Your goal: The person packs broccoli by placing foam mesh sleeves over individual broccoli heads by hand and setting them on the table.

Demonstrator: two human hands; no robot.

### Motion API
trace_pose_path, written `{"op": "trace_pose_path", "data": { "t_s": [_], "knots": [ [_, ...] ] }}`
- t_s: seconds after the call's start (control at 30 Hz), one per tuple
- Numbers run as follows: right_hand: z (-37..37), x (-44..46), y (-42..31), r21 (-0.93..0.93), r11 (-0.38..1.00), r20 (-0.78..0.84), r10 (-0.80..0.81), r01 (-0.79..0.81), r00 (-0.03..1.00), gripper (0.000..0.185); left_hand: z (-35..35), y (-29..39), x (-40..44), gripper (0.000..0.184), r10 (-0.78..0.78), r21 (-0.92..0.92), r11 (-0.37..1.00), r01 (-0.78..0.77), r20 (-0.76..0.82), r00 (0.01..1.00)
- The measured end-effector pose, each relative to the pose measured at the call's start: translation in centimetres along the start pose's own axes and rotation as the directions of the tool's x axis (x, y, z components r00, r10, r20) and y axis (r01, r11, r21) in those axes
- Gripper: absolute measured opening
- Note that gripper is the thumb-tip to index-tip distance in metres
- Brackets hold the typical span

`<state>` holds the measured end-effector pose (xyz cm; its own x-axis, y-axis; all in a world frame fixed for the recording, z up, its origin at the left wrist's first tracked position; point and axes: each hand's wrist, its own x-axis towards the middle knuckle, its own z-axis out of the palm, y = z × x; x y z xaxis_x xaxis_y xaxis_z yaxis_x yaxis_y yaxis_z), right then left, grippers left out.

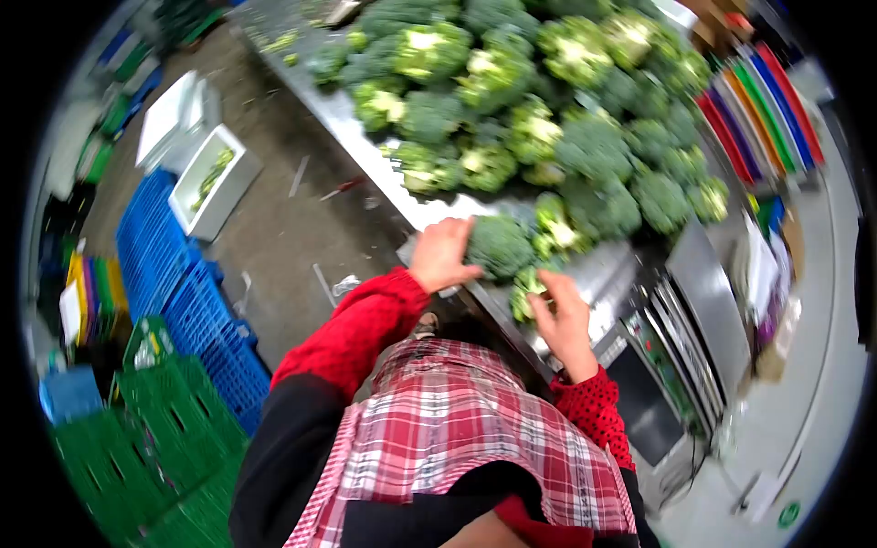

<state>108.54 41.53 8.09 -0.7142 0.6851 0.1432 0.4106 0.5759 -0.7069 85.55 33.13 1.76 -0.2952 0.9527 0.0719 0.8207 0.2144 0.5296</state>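
A heap of broccoli heads (594, 151) covers much of the metal table (393, 187). One dark green broccoli head (500, 247) lies at the near edge, in front of the heap. My left hand (443, 256) rests against its left side, thumb and fingers spread. Just right of that head is a paler broccoli piece (527, 290), stalk side partly showing. My right hand (565, 315) is beside this piece with thumb and forefinger apart, fingertips close to it; whether they touch it I cannot tell.
Right of the table stands equipment with metal panels (703, 320), and beyond it colourful folders (763, 114). On the left floor are blue crates (174, 265), green crates (174, 411) and a white foam box (215, 183) with green scraps inside. Litter lies on the floor.
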Motion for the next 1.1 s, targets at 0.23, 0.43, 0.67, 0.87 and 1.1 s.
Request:
{"op": "trace_pose_path", "data": {
  "t_s": [0.23,0.43,0.67,0.87,1.1],
  "knots": [
    [4.1,8.8,1.8,-0.214,0.914,0.130,-0.324,0.345,0.937,0.068,1.3,-7.3,5.6,0.097,-0.103,-0.459,0.774,0.436,0.588,0.802],
    [6.0,9.4,0.8,-0.340,0.844,0.269,-0.335,0.415,0.903,0.076,3.1,-6.6,7.5,0.042,-0.057,-0.159,0.971,0.177,0.566,0.822],
    [5.4,10.8,0.0,-0.356,0.898,0.293,-0.158,0.261,0.943,0.090,-3.9,-7.9,9.2,0.041,0.007,-0.539,0.681,0.496,0.682,0.731],
    [8.2,12.9,-3.4,-0.383,0.916,0.205,-0.045,0.122,0.978,0.087,-0.9,-9.0,11.7,0.033,0.326,-0.671,0.724,0.160,0.537,0.778],
    [10.3,10.2,-1.9,-0.293,0.955,0.040,0.053,-0.040,0.998,0.109,-1.5,-7.7,11.2,0.046,0.419,-0.736,0.653,0.178,0.547,0.725]
  ]
}}
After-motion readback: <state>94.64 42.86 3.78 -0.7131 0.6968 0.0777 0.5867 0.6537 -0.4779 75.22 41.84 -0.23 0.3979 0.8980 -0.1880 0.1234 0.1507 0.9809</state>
